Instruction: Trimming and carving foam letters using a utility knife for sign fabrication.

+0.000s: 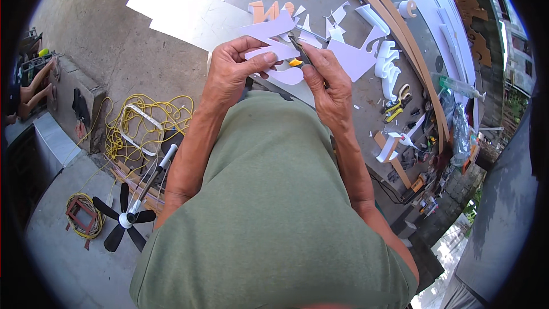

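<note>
My left hand (230,70) pinches a flat white cut-out (271,30) with curved, letter-like arms between thumb and fingers, above the near edge of the work table. A dark utility knife (302,49) with a yellow part is gripped in my right hand (331,87). Its tip points up and to the left, close to the cut-out; whether it touches cannot be told. Just beyond both hands lie white offcuts (309,35) and a brown-faced letter piece (266,11). Right of my right hand are a larger white sheet piece (353,58) and a white raised letter shape (387,70).
Yellow-handled pliers (393,112) and scissors (404,92) lie on the table's right. Long curved brown strips (413,43) run along that side, beside a clear plastic bottle (462,88). On the floor at left are tangled yellow cord (150,119) and a fan with black blades (124,219).
</note>
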{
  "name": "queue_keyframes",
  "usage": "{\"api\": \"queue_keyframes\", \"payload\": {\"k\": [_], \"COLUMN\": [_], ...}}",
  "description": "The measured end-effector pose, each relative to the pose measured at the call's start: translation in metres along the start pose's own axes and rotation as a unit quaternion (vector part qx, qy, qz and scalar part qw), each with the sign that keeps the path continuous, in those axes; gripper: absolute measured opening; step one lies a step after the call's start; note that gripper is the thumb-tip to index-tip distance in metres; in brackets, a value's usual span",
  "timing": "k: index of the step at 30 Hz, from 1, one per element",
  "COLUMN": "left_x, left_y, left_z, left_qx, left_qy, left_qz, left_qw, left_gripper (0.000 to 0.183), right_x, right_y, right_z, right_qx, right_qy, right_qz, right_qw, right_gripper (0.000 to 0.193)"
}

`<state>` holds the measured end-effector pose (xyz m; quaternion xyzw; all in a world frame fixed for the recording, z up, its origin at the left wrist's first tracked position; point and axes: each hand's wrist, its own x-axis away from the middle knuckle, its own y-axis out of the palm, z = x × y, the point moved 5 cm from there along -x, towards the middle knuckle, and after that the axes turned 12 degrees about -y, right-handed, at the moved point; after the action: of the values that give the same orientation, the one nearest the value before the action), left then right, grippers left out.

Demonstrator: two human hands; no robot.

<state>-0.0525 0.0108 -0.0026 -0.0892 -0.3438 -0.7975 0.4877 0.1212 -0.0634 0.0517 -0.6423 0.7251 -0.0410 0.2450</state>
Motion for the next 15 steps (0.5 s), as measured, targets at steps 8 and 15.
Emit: {"api": "queue_keyframes", "payload": {"k": [8, 15], "left_x": [0.002, 0.002], "left_y": [0.000, 0.007], "left_z": [-0.006, -0.014], "left_qx": [0.033, 0.055], "left_qy": [-0.026, -0.055], "left_qz": [-0.023, -0.038], "left_qw": [0.999, 0.996], "left_gripper": [0.023, 0.026], "right_x": [0.001, 0.004], "right_y": [-0.004, -0.009], "right_z": [0.000, -0.007], "right_qx": [-0.110, -0.038], "right_qy": [0.014, -0.054], "right_qz": [-0.075, -0.096], "right_qw": [0.991, 0.993], "right_gripper": [0.035, 0.036]}}
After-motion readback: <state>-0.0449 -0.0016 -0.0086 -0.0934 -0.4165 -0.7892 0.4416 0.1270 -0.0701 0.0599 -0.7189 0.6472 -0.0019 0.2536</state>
